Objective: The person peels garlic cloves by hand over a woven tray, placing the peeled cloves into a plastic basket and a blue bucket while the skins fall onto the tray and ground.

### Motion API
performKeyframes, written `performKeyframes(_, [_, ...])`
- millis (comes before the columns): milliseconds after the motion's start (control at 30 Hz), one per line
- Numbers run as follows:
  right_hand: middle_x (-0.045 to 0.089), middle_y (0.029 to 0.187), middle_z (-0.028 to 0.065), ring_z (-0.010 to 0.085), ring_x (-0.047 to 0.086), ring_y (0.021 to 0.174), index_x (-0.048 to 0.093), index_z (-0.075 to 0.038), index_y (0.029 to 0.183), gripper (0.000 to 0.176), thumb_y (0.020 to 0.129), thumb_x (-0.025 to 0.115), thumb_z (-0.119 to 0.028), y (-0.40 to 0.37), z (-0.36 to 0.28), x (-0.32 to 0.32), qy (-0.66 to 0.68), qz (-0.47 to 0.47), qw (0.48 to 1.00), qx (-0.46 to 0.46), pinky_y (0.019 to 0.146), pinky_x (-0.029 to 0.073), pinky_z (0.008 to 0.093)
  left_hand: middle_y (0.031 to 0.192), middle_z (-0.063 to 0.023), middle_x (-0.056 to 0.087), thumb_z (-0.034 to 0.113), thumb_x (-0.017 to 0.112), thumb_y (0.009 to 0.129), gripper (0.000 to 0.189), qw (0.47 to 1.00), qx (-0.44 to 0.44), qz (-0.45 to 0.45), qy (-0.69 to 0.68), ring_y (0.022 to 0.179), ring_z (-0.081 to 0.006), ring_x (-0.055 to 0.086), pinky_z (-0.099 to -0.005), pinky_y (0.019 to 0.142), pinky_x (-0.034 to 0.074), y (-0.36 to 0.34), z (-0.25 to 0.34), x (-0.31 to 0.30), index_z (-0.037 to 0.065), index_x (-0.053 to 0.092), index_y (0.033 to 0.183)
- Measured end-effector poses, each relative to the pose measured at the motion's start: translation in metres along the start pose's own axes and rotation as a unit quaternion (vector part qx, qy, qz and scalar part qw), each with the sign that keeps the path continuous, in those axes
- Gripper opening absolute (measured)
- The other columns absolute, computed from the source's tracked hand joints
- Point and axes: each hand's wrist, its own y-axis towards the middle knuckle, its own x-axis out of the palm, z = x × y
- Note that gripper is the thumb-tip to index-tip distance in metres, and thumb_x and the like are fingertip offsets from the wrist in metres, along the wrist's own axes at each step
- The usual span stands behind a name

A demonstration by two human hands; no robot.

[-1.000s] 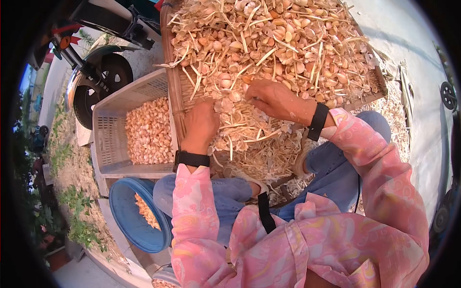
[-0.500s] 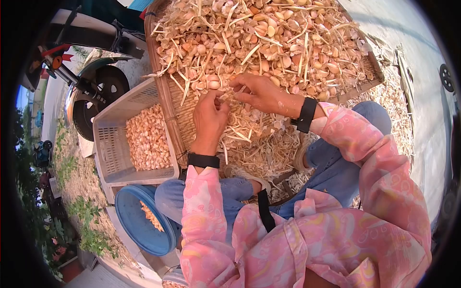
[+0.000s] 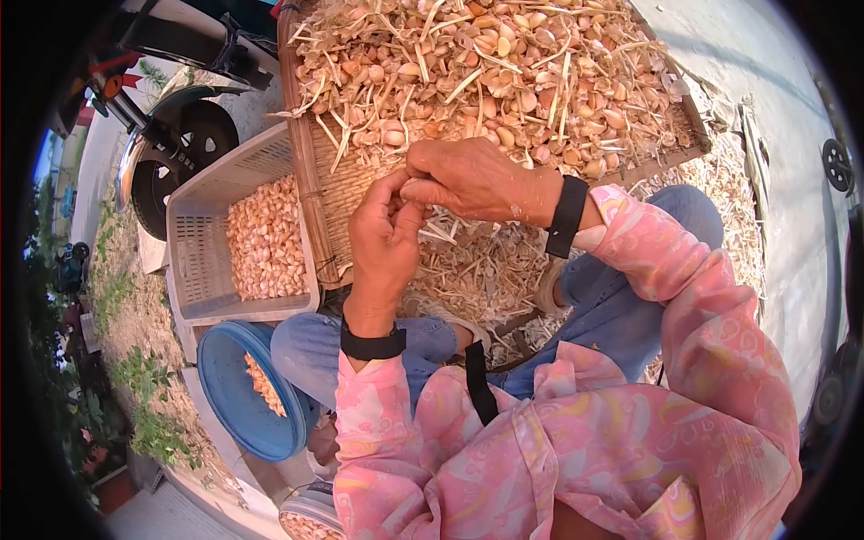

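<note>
My left hand (image 3: 382,238) and my right hand (image 3: 472,180) meet above the near edge of a woven tray (image 3: 331,180). The fingers of both are bent and pressed together at the tips; whatever they pinch is too hidden to name. Garlic cloves (image 3: 506,137), loose skins and dry stalks are heaped on the tray just beyond my hands. Under my hands, more skins and stalks (image 3: 477,270) lie on the ground between my feet.
Left of the tray stands a grey plastic crate (image 3: 193,261) holding peeled-looking cloves (image 3: 265,238). A blue bucket (image 3: 216,378) with some cloves is beside my knee, another container (image 3: 310,499) below it. A wheeled vehicle (image 3: 193,144) stands at upper left.
My hands have come closer together, and the right hand has shifted left over the left fingertips. The view has shifted slightly, so the crate and bucket appear a little higher and further left.
</note>
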Motion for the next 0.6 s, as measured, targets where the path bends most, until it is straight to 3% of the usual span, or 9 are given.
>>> performKeyframes(233, [0.054,0.062,0.0156,0.0380,0.054,0.058,0.050,-0.005,0.076,0.031,0.091,0.045,-0.031,0.001,0.003,0.010,0.041,0.100,0.994,-0.019,0.051,0.042,0.0441,0.082,-0.0056,0.060,0.011,0.054,0.089,0.025,0.997,-0.006,0.041,-0.060,0.070,-0.0097,0.057,-0.0216,0.063,0.046,-0.007,0.005,0.013,-0.005,0.053,0.108])
performKeyframes(333, [0.051,0.059,0.0163,0.0373,0.053,0.060,0.048,-0.002,0.074,0.027,0.091,0.044,-0.022,0.001,0.004,0.013,0.055,0.072,0.996,0.025,0.051,0.039,0.0415,0.081,-0.0070,0.060,0.009,0.054,0.088,0.024,0.996,-0.016,0.036,-0.075,0.067,-0.0102,0.058,-0.0211,0.060,0.047,-0.003,0.000,0.012,-0.006,0.052,0.107])
performKeyframes(433, [0.046,0.054,0.0137,0.0292,0.050,0.051,0.048,0.000,0.069,0.034,0.091,0.044,-0.026,0.003,0.011,0.025,0.071,0.105,0.991,0.049,0.048,0.037,0.0380,0.083,-0.0084,0.060,0.008,0.054,0.088,0.024,0.992,-0.048,0.036,-0.111,0.067,-0.0108,0.059,-0.0210,0.059,0.048,0.000,-0.005,0.007,-0.007,0.052,0.107])
performKeyframes(567, [0.039,0.052,0.0017,0.0098,0.036,0.048,0.047,0.000,0.063,0.048,0.093,0.043,-0.037,0.013,0.019,0.036,0.295,0.070,0.933,0.193,0.045,0.032,0.0297,0.085,-0.0093,0.061,0.009,0.055,0.088,0.024,0.989,-0.046,0.033,-0.139,0.069,-0.0124,0.061,-0.0210,0.061,0.049,-0.001,-0.019,0.007,-0.006,0.052,0.107])
performKeyframes(600, [0.040,0.052,0.0010,0.0101,0.036,0.048,0.048,-0.001,0.062,0.049,0.093,0.043,-0.038,0.016,0.021,0.034,0.296,0.051,0.930,0.213,0.046,0.032,0.0292,0.086,-0.0093,0.061,0.009,0.055,0.088,0.025,0.984,-0.045,0.055,-0.163,0.071,-0.0130,0.061,-0.0210,0.062,0.049,-0.002,-0.019,0.008,-0.006,0.052,0.107])
